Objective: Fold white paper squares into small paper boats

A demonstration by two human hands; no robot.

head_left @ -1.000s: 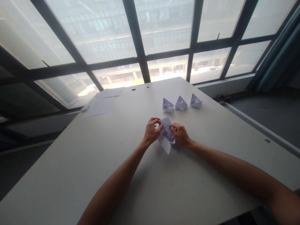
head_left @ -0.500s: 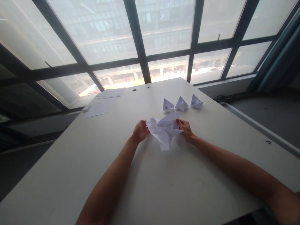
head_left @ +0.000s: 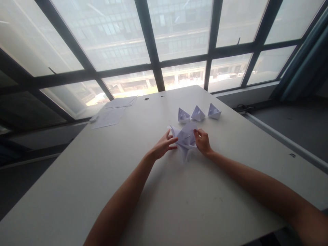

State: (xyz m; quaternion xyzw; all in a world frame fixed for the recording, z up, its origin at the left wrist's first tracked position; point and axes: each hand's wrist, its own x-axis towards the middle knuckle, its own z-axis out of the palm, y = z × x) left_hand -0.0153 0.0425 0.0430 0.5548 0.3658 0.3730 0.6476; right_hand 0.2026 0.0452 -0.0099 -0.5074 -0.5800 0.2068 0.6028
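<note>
A partly folded sheet of white paper [head_left: 186, 137], creased with several flaps standing out, is held just above the white table. On its left side is my left hand [head_left: 164, 145], thumb up and fingers partly spread, with the paper's left flap between thumb and fingers. Pinching the right edge is my right hand [head_left: 203, 140], its fingers curled and thumb against the paper. One pointed flap hangs down toward me between the hands. Just beyond stand three folded paper boats in a row: a left one [head_left: 183, 116], a middle one [head_left: 198, 113] and a right one [head_left: 214, 111].
Loose white sheets [head_left: 109, 118] lie at the far left of the white table [head_left: 164, 205]. A small pale object [head_left: 94, 119] sits by the table's left edge. Large framed windows rise behind, and a blue curtain [head_left: 302, 61] hangs at the right.
My left hand has moved right and its fingers have spread more. The paper has been squeezed narrower, its left flap pushed inward. My right hand has stayed nearly in place.
</note>
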